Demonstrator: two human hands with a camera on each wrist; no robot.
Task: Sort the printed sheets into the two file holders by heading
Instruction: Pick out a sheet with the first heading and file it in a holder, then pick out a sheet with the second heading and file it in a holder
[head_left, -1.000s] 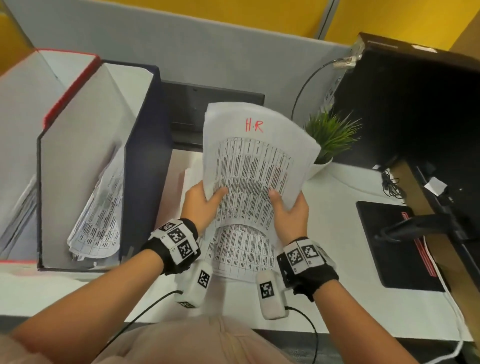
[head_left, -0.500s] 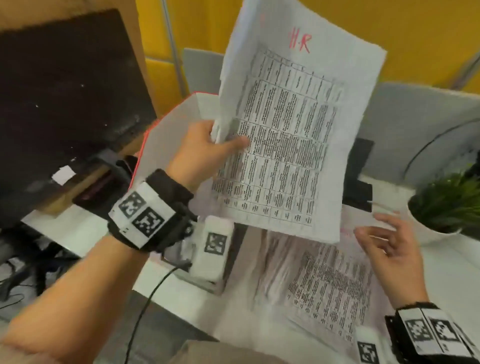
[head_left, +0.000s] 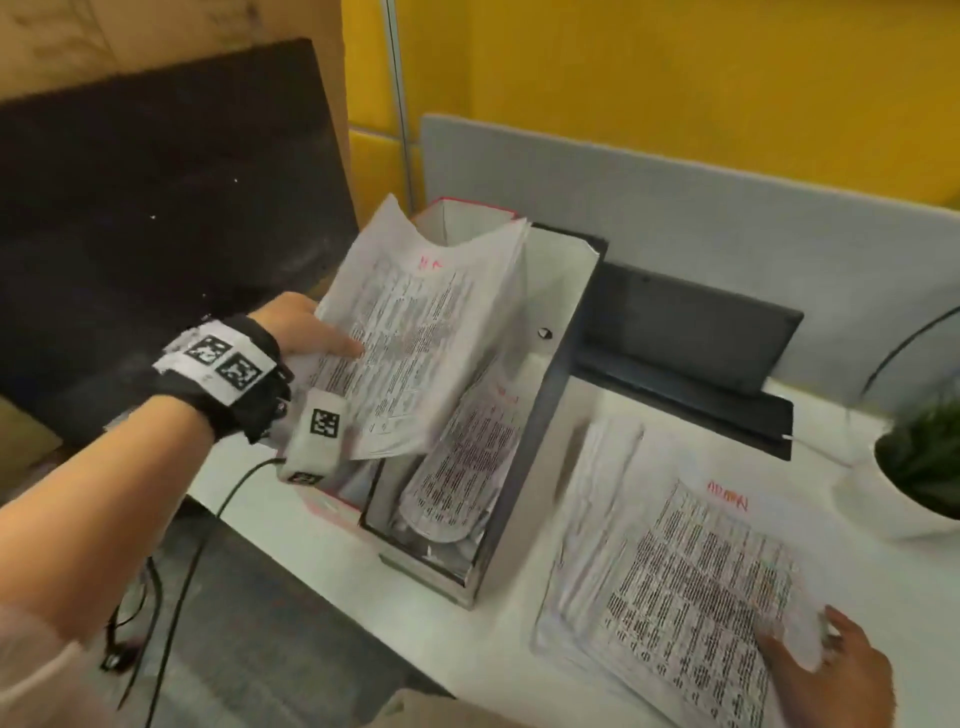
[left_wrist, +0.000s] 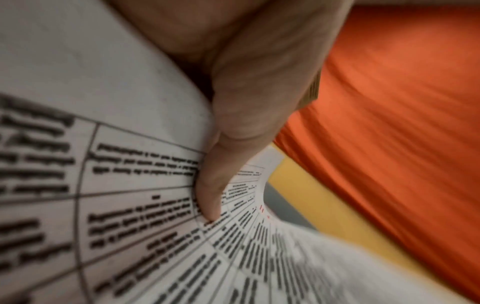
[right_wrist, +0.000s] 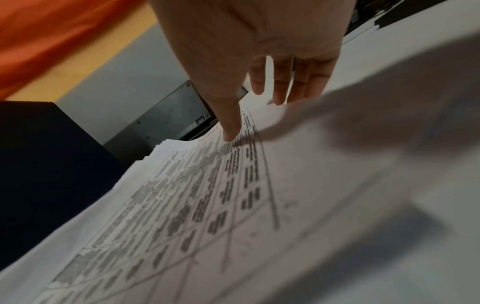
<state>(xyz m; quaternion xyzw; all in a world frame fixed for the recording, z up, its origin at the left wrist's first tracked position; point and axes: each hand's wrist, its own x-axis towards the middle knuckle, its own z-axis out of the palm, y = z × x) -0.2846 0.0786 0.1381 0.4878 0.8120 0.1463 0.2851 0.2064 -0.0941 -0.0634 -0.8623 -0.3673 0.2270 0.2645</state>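
My left hand (head_left: 332, 338) pinches one printed sheet (head_left: 421, 332) with a red heading, thumb (left_wrist: 215, 185) on its printed face (left_wrist: 130, 185). The sheet hangs tilted over the two file holders at the desk's left. It covers most of the red-edged holder (head_left: 467, 207) and part of the dark holder (head_left: 550, 395), which holds curled sheets (head_left: 457, 467). I cannot tell which holder the sheet's lower edge is in. The stack of sheets (head_left: 675, 545) lies flat on the desk at the right. My right hand (head_left: 831, 670) rests on its near corner, fingers (right_wrist: 228, 133) straight on the stack's top page (right_wrist: 233, 205).
A closed dark laptop (head_left: 675, 353) lies behind the stack against the grey partition (head_left: 675, 208). A potted plant (head_left: 919, 467) stands at the far right. A dark board (head_left: 156, 208) leans at the left, beyond the desk edge, and a cable (head_left: 208, 519) hangs from my left wrist.
Both hands held the sheet a second ago. The right hand let go and dropped onto the stack, while the left hand carried the sheet left and down to the holders.
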